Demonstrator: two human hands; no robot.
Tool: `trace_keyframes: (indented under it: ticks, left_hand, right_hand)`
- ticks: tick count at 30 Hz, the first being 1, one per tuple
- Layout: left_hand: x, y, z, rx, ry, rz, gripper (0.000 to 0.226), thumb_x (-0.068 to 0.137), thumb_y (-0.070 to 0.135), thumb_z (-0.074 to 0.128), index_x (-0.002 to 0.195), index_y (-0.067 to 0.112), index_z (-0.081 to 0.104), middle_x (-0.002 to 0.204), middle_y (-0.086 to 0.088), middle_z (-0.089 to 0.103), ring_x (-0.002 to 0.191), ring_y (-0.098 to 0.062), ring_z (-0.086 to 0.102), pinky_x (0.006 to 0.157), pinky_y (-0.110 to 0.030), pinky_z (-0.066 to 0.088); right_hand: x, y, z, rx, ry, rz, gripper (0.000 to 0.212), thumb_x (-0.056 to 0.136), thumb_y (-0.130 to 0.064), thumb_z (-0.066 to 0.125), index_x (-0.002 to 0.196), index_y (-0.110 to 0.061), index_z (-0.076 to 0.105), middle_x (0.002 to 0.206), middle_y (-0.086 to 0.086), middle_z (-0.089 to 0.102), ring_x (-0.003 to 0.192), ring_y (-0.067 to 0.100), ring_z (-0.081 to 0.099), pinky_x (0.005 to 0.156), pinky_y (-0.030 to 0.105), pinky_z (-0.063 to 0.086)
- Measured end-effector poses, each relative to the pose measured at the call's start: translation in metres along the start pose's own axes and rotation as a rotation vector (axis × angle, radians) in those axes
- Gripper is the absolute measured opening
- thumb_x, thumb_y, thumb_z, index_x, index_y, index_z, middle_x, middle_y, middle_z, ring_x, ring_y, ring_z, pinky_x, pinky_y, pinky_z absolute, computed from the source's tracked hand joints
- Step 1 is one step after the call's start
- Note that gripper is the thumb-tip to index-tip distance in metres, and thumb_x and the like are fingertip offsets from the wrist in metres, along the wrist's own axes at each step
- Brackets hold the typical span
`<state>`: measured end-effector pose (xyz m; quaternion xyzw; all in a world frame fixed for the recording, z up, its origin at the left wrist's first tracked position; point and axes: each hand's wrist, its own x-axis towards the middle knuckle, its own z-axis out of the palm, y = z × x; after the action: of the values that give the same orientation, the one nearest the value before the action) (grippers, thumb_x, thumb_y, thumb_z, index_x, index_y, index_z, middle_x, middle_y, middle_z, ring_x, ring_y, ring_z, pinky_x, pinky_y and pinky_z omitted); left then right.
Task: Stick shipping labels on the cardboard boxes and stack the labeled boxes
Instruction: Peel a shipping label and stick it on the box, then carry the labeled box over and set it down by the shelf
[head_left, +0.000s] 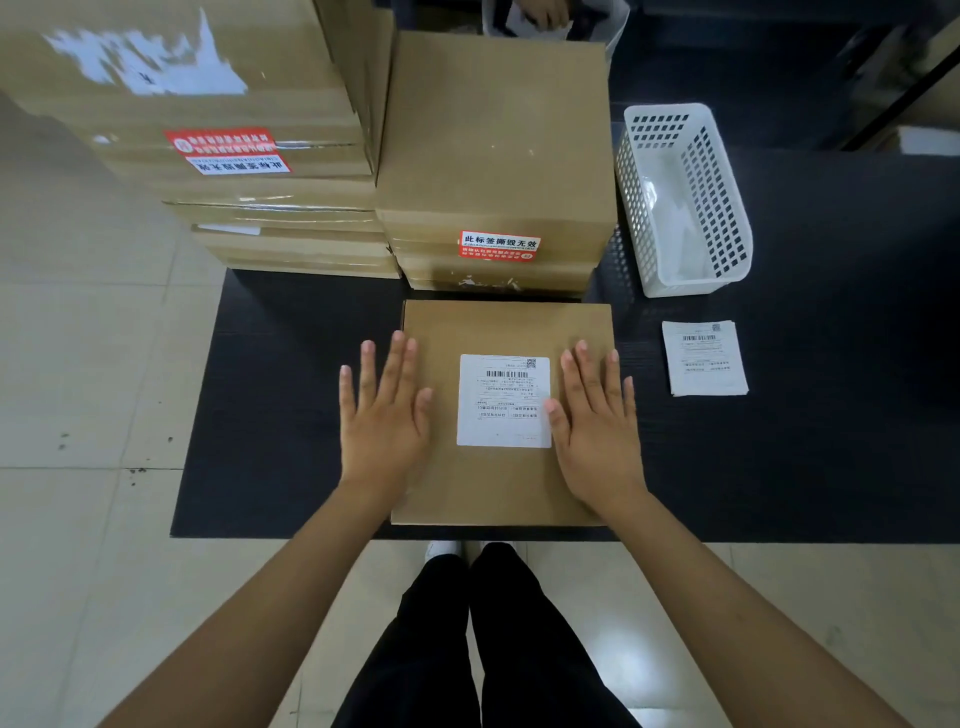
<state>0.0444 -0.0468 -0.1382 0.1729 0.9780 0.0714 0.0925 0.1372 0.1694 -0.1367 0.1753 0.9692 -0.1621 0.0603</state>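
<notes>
A black ribbed mat (291, 395) covers the worktop, with pale floor tiles (78, 364) to its left. At the mat's far side stand two stacks of flat brown cardboard boxes: a taller stack (218, 171) on the left, its top box carrying a torn white label remnant and a red seal sticker on its near side, and a lower stack (496, 156) just beside it, also with a red seal sticker. Directly in front of the lower stack lies a single flat brown cardboard box (498, 488), nearly square, its edges parallel to the mat's near edge. A white perforated plastic basket (685, 202) stands to the right of the lower stack, and near it a small pile of loose white shipping labels (705, 358) rests on the mat.

A white rectangular shipping label (505, 401) sits near the middle of the box lid, its long axis running away from the person, its print reading upside down to the wearer, barcode at the far end. The left hand (382, 415) lies flat with fingers spread over the box's left edge, gripping nothing; the right hand (597, 421) lies flat just right of the label, thumb touching its edge, also holding nothing.

The label appears placed, so smoothing looks like the step in hand: firm strokes from the centre outward should press down corners and prevent bubbles before the box goes onto a stack.
</notes>
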Motion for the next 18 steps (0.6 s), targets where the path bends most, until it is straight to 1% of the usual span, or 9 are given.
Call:
trace_keyframes:
  ticks: [3,5,7,8,10,12,13,15,18]
  left_hand:
    - [-0.004,-0.018,-0.005,-0.149,-0.010,-0.134,0.056,0.103,0.041,0.009,0.152,0.017,-0.002,0.161,0.002,-0.007,0.146,-0.018,-0.014,0.119,-0.037,-0.009]
    - [-0.011,-0.025,-0.010,-0.333,-0.049,-0.184,0.058,0.103,0.040,0.014,0.153,0.015,0.000,0.161,0.001,-0.003,0.147,-0.015,-0.011,0.120,-0.036,-0.004]
    - [-0.024,-0.024,-0.015,-0.563,-0.082,-0.205,0.059,0.101,0.044,0.021,0.153,0.021,0.005,0.161,0.005,0.003,0.147,-0.011,-0.005,0.121,-0.037,0.004]
    - [-0.032,-0.020,-0.018,-0.689,-0.106,-0.231,0.059,0.100,0.046,0.025,0.153,0.025,0.010,0.161,0.007,0.008,0.147,-0.010,0.002,0.120,-0.037,0.009]
    - [-0.045,-0.008,-0.022,-0.939,-0.157,-0.322,0.060,0.097,0.051,0.038,0.151,0.032,0.020,0.156,0.012,0.024,0.143,-0.009,0.023,0.116,-0.034,0.023]
    - [-0.055,0.002,-0.021,-1.123,-0.184,-0.383,0.061,0.093,0.049,0.049,0.148,0.033,0.028,0.145,0.018,0.040,0.129,-0.003,0.042,0.102,-0.020,0.038]
    - [-0.059,0.005,-0.019,-1.180,-0.186,-0.394,0.062,0.091,0.047,0.053,0.147,0.033,0.030,0.140,0.019,0.045,0.123,0.000,0.047,0.098,-0.018,0.040]
    - [-0.062,0.006,-0.013,-1.259,-0.172,-0.426,0.065,0.089,0.045,0.057,0.147,0.032,0.031,0.137,0.018,0.048,0.120,-0.001,0.051,0.098,-0.023,0.044]
    - [-0.064,0.005,-0.006,-1.291,-0.131,-0.464,0.063,0.091,0.037,0.060,0.146,0.030,0.032,0.138,0.015,0.048,0.122,-0.004,0.050,0.095,-0.021,0.044]
  right_hand:
    - [-0.005,0.010,-0.004,0.267,0.073,0.082,0.057,0.104,-0.041,0.019,0.153,-0.015,0.005,0.161,-0.006,-0.006,0.147,0.012,-0.016,0.121,0.035,-0.003]
    - [-0.015,0.022,-0.010,0.400,0.124,0.186,0.059,0.102,-0.041,0.025,0.153,-0.015,0.011,0.162,-0.005,0.002,0.148,0.011,-0.008,0.121,0.034,0.003]
    - [-0.030,0.027,-0.014,0.499,0.136,0.282,0.061,0.100,-0.044,0.030,0.153,-0.018,0.018,0.161,-0.004,0.013,0.148,0.011,0.006,0.120,0.032,0.009]
    - [-0.038,0.027,-0.014,0.558,0.137,0.332,0.061,0.099,-0.046,0.032,0.152,-0.020,0.022,0.159,-0.004,0.020,0.146,0.011,0.013,0.118,0.031,0.013]
    - [-0.054,0.022,-0.011,0.684,0.143,0.420,0.062,0.095,-0.050,0.037,0.149,-0.020,0.031,0.154,-0.002,0.033,0.141,0.013,0.026,0.116,0.033,0.021]
    - [-0.064,0.015,-0.007,0.790,0.134,0.497,0.068,0.089,-0.057,0.042,0.147,-0.021,0.036,0.148,-0.003,0.041,0.135,0.013,0.036,0.114,0.038,0.030]
    - [-0.068,0.013,-0.006,0.840,0.124,0.530,0.071,0.086,-0.059,0.043,0.146,-0.021,0.037,0.146,-0.004,0.043,0.133,0.012,0.039,0.112,0.038,0.033]
    - [-0.072,0.009,-0.005,0.931,0.110,0.564,0.072,0.084,-0.059,0.047,0.144,-0.021,0.040,0.138,-0.006,0.049,0.126,0.011,0.045,0.107,0.033,0.037]
    - [-0.073,0.004,-0.003,0.994,0.116,0.559,0.055,0.087,-0.050,0.054,0.135,-0.023,0.050,0.121,-0.010,0.058,0.106,0.002,0.054,0.095,0.027,0.044]
